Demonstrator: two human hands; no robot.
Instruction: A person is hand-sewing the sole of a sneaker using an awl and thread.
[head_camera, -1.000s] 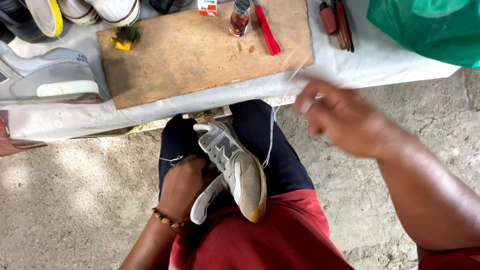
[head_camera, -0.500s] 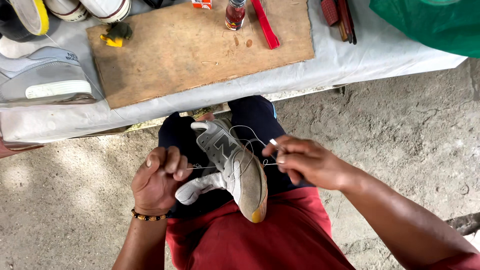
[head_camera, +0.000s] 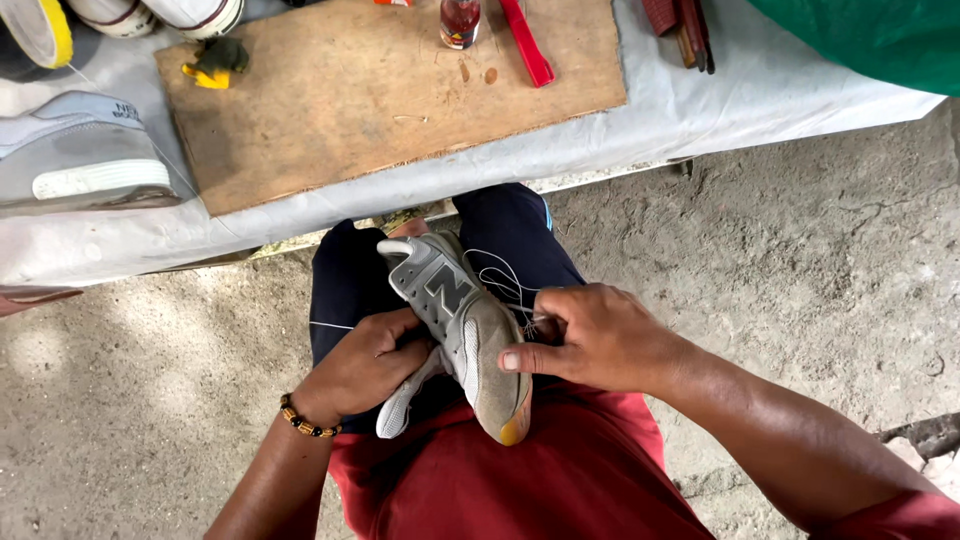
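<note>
Grey shoe (head_camera: 455, 325) sits on the lap, sole up-ish. Left hand (head_camera: 365, 360) is wrapped round its upper, right hand (head_camera: 590, 335) pinches thread (head_camera: 500, 280) beside the sole. Looks light, soft upper, stiff sole; I'd grip the midsole.

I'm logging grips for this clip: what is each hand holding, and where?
Left hand grips the grey suede sneaker from its upper side; right hand presses its sole edge, pinching white thread.

A wooden board (head_camera: 390, 95), red-liquid bottle (head_camera: 459, 22) and grey shoe (head_camera: 85, 150) lie on the cloth-covered bench (head_camera: 720, 100).
</note>
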